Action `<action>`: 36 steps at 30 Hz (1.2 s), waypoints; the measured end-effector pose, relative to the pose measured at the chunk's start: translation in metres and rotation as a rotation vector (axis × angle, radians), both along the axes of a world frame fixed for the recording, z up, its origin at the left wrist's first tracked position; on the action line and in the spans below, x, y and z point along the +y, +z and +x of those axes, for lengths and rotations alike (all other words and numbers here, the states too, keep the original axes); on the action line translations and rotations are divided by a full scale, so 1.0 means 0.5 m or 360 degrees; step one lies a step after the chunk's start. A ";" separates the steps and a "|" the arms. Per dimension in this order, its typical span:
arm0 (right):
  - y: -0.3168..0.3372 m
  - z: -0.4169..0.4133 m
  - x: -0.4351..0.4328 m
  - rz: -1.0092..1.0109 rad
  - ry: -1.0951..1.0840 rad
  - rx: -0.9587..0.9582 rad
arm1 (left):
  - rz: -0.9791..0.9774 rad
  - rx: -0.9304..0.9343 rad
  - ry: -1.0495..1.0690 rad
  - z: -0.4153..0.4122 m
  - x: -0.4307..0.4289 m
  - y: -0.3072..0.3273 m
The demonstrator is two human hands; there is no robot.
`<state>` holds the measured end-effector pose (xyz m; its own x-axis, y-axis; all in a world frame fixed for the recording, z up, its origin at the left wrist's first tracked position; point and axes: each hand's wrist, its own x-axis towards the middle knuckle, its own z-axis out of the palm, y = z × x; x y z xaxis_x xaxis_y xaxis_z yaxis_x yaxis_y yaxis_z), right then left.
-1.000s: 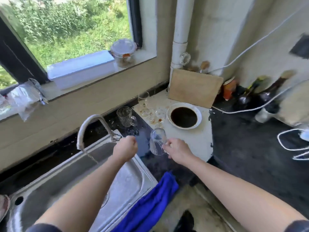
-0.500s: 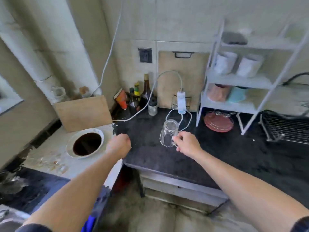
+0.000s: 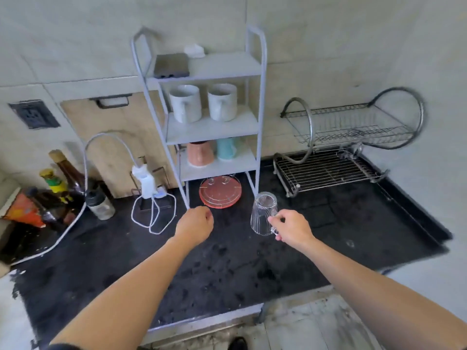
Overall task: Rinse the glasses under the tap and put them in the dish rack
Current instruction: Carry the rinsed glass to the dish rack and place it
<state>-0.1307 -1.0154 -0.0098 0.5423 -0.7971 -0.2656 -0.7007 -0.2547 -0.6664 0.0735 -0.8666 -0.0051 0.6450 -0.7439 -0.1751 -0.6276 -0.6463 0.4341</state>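
A clear ribbed glass mug [image 3: 263, 213] hangs upside down above the black counter, and my right hand [image 3: 290, 229] pinches its handle. My left hand [image 3: 195, 224] hovers to its left with curled fingers and holds nothing. The two-tier metal dish rack [image 3: 328, 170] stands at the back right of the counter, beyond and to the right of the glass; both tiers look bare. The sink and tap are out of view.
A white shelf unit [image 3: 214, 130] with mugs stands behind my hands, a red tray [image 3: 220, 194] under it. Bottles [image 3: 68, 183], a jar [image 3: 100, 205], and a white charger with cable [image 3: 146, 184] crowd the left. The counter's front edge [image 3: 202, 322] runs below my arms.
My view has swung right from the sink to the counter with the dish rack. My right hand has carried the upside-down glass along toward the rack; my left hand left the tap.
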 end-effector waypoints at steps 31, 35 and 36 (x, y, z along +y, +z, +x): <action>-0.181 -0.078 -0.894 0.0188 -0.0659 -0.0039 | -0.0543 0.0257 -0.0175 -0.173 -0.672 -0.114; -0.239 -0.061 -0.990 0.0101 -0.0519 0.0033 | -0.0614 0.0271 0.0039 -0.216 -0.697 -0.114; -0.243 -0.054 -1.001 0.0069 -0.0554 0.0033 | -0.0609 0.0261 0.0072 -0.223 -0.703 -0.114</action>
